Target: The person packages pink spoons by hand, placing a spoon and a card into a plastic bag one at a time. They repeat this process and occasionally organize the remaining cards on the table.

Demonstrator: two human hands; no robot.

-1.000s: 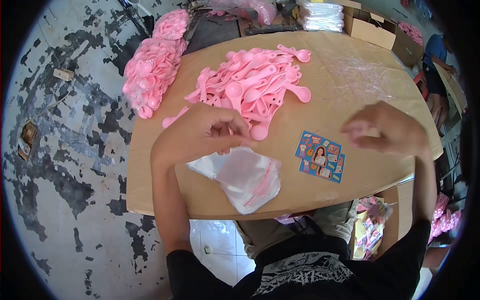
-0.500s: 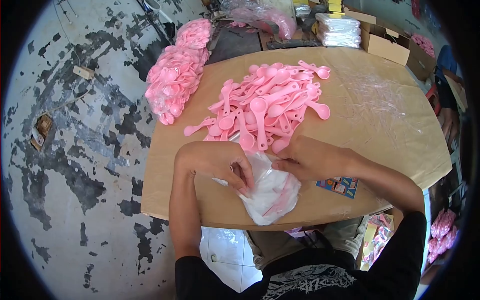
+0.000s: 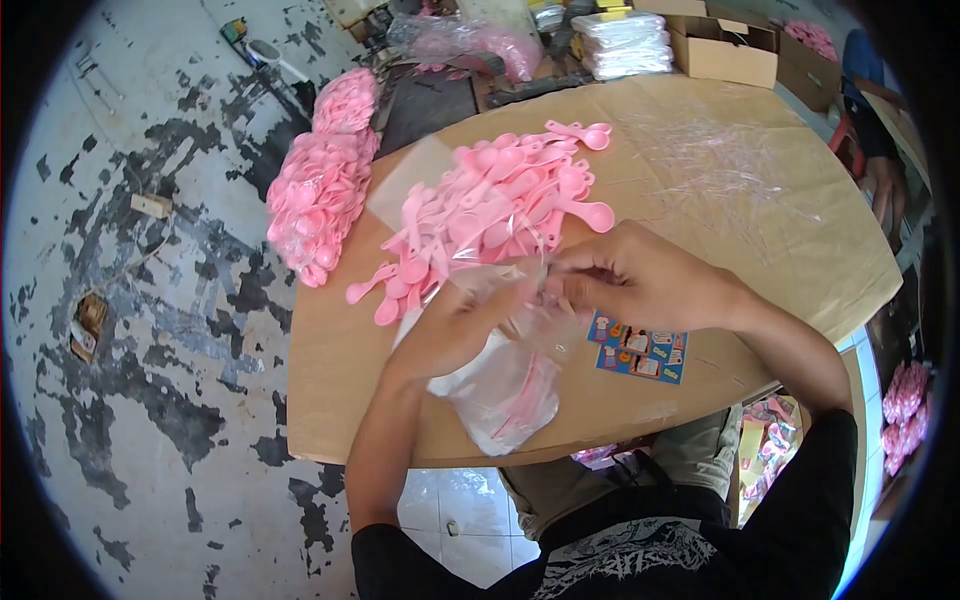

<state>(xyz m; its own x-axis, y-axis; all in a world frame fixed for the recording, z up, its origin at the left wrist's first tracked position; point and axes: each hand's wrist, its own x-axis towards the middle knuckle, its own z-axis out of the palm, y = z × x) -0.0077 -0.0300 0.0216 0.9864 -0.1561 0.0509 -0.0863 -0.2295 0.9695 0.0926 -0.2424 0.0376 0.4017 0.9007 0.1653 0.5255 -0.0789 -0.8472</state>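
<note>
The clear bag (image 3: pixel 552 328) is between the two hands, above the stack of bags (image 3: pixel 500 400) at the near edge of the table (image 3: pixel 800 280). The right hand (image 3: pixel 640 280) has its thumb and fingers pinched together, seemingly on the bag's thin plastic; the left hand (image 3: pixel 470 325) is close beside it, but blur and overlap hide its fingertips, so I cannot tell how tightly they close. Such film should be nearly weightless, limp and slippery — apt to cling to its neighbours and to crease or tear if yanked — so a light pinch at the rim, one layer per hand, would suit it best. A hazy sheet reaches over the pile of pink spoons (image 3: pixel 490 190) toward the table's far left edge; whether it belongs to the same bag is unclear. The spoons look light and stiff, and crowd the space just beyond the hands. Printed cards (image 3: pixel 640 365) lie just below the right hand, toward the near edge, partly covered by it — thin and easily brushed aside. Loose plastic strips (image 3: pixel 710 165) litter the far right part, and bagged spoons (image 3: pixel 315 200) lean by the left edge.
</note>
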